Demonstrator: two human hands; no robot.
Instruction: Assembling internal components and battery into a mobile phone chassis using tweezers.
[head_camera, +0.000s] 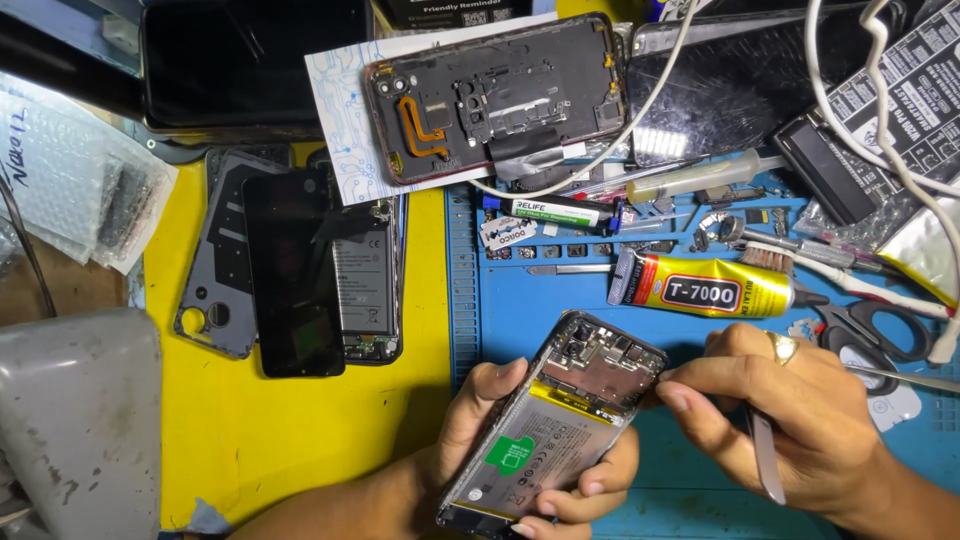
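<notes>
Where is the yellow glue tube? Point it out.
In the head view the yellow glue tube lies on the blue mat, right of centre, just above the right hand and left of the scissors.

two bare hands in view, no gloves, no sleeves showing, forearms bare up to the frame edge. left hand (520, 440): no ring or band visible, nails short and plain, unpainted. right hand (800, 410): one gold-coloured ring (782, 347) on a finger, chunky band with a flat raised top, sits near the knuckle. right nails also short, plain, no polish. no watch, bracelet or wrist strap seen on either wrist. no tattoos or marks readable at this size.
</notes>
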